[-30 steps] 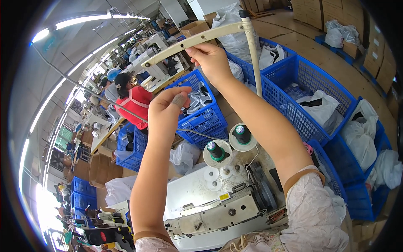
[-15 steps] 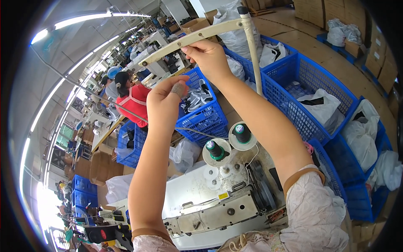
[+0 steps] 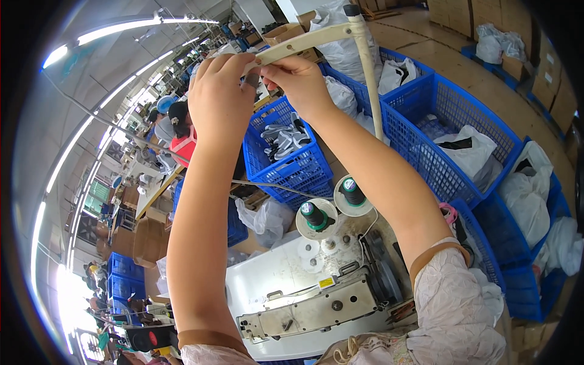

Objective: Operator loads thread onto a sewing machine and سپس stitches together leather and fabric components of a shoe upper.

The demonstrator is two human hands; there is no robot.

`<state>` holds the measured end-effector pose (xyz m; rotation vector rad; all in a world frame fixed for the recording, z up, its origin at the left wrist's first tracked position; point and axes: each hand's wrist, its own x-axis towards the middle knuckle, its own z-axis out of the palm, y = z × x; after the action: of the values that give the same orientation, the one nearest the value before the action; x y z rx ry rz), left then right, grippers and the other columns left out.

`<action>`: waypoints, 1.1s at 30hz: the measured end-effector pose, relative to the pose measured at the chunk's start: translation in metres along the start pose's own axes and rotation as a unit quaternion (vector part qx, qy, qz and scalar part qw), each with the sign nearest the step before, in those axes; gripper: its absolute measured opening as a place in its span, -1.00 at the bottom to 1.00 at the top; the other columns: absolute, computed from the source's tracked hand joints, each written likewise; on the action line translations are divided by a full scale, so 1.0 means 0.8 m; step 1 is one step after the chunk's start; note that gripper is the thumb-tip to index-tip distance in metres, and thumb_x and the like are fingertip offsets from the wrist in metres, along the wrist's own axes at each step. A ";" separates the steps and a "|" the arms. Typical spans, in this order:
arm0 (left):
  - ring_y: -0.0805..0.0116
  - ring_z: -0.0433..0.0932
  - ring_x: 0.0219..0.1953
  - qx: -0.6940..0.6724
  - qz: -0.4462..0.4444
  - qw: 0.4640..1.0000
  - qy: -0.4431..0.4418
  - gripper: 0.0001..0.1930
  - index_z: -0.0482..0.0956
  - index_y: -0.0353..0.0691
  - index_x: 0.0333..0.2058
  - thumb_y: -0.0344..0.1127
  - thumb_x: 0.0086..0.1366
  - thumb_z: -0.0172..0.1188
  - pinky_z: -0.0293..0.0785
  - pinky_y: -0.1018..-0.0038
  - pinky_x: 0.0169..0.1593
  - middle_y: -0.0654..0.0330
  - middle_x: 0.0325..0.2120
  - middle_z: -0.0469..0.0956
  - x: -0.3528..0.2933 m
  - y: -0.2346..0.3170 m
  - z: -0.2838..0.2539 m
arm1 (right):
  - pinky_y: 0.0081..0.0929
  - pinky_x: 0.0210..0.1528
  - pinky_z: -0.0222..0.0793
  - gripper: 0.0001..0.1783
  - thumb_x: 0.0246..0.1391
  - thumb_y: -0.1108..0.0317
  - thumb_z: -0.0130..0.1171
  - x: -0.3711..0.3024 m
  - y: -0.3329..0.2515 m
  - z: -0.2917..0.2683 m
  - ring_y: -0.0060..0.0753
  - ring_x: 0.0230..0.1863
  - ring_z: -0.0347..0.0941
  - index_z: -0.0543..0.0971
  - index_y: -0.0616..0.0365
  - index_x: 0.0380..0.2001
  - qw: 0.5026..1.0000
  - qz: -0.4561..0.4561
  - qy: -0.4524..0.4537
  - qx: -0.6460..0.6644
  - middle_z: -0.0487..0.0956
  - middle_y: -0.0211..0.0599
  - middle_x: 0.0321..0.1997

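Both hands are raised to the cream-coloured curved thread-guide arm [image 3: 304, 41] that branches off the pale upright stand pole [image 3: 368, 73]. The left hand [image 3: 220, 97] has its fingers curled together at the arm's underside, and the right hand [image 3: 296, 79] pinches at the same spot; any thread between them is too fine to see. Below stand 2 dark green thread cones [image 3: 314, 216] on white discs, behind the grey metal sewing machine head [image 3: 316, 307]. Blue plastic mesh crates [image 3: 450, 115] holding white bags sit to the right.
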<state>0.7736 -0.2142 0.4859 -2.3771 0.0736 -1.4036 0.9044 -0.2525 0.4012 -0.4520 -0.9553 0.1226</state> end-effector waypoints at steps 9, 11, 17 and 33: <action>0.15 0.57 -0.23 0.045 -0.001 0.999 -0.002 -0.88 0.64 -0.11 -0.35 -0.31 0.11 0.30 0.47 0.28 -0.14 0.23 -0.36 0.62 0.004 0.003 0.009 | -0.73 -0.42 0.36 -0.83 0.12 0.45 0.24 -0.001 0.002 -0.005 -0.70 -0.49 0.44 0.67 0.28 -0.23 1.000 0.004 -0.006 -0.001 0.63 -0.39 -0.42; 0.22 0.54 -0.20 0.020 -0.019 1.000 -0.002 -0.87 0.63 -0.07 -0.41 -0.41 0.00 0.22 0.42 0.28 -0.11 0.30 -0.39 0.58 0.005 0.004 0.010 | -0.73 -0.42 0.35 -0.84 0.12 0.45 0.23 -0.003 -0.002 -0.003 -0.70 -0.50 0.43 0.67 0.28 -0.25 1.000 0.017 0.003 -0.007 0.62 -0.40 -0.43; 0.18 0.50 -0.15 0.042 0.024 0.998 0.030 -0.93 0.59 -0.14 -0.42 -0.38 0.06 0.25 0.39 0.27 -0.09 0.27 -0.34 0.55 0.001 0.001 0.012 | -0.66 -0.20 0.37 -0.79 0.15 0.44 0.20 -0.003 -0.012 0.000 -0.63 -0.32 0.47 0.61 0.29 -0.16 0.999 0.021 -0.030 -0.016 0.62 -0.37 -0.33; 0.00 0.52 -0.25 -0.201 -0.233 0.946 -0.102 -0.89 0.54 -0.29 -0.37 -0.42 0.14 0.28 0.42 0.22 -0.14 0.07 -0.35 0.56 -0.079 0.065 -0.027 | -0.20 0.12 0.46 -0.62 0.07 0.49 0.07 -0.072 -0.091 -0.022 -0.22 0.02 0.46 0.48 0.32 0.00 0.966 0.203 0.109 0.114 0.50 -0.12 0.03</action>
<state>0.7308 -0.2539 0.4248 -3.0150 -0.3083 -1.4301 0.8787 -0.3405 0.3793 -0.4324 -0.6130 0.5395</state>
